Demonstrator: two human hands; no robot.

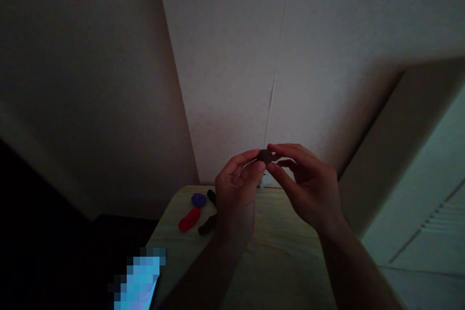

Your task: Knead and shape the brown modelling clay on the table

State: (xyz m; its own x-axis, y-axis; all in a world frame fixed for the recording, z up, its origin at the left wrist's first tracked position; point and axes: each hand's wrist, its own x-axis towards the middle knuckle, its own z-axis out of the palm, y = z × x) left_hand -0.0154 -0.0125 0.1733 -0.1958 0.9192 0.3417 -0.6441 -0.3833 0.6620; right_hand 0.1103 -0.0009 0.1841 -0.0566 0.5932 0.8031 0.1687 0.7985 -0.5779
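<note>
A pale, dimly lit wall point(225, 58) fills most of the upper frame, with a thin line running down it from top centre. At the right edge and lower right stands a large whitish box-like unit point(417, 193) with a slotted panel. A light wood-grain table point(279, 242) with a rounded corner occupies the lower centre.

Two bare hands come in from the bottom and meet just below the middle of the frame. The right hand point(314, 181) has its thumb and forefinger curved into a narrow pinch; the left hand point(236, 191) pinches too, thumb against curled fingers. Both hold the same dark lump between their fingertips, raised above the far edge of the table.

At lower left, a bright blue, pixelated patch point(140, 278) glows beside the table. Several soft-looking pieces lie on the table, left of centre: an elongated bright red piece point(189, 219), a dark brown piece point(207, 225) partly hidden by the left hand, and a rounded blue-violet piece point(198, 200) touching or nearly touching the red one.

The held dark lump point(265, 156) is small, rounded, blackish brown and matte, its surface fairly smooth; finer texture is lost in the gloom. Smallest to the eye is a black piece point(211, 196) beside the blue-violet one, partly covered by the left hand.
</note>
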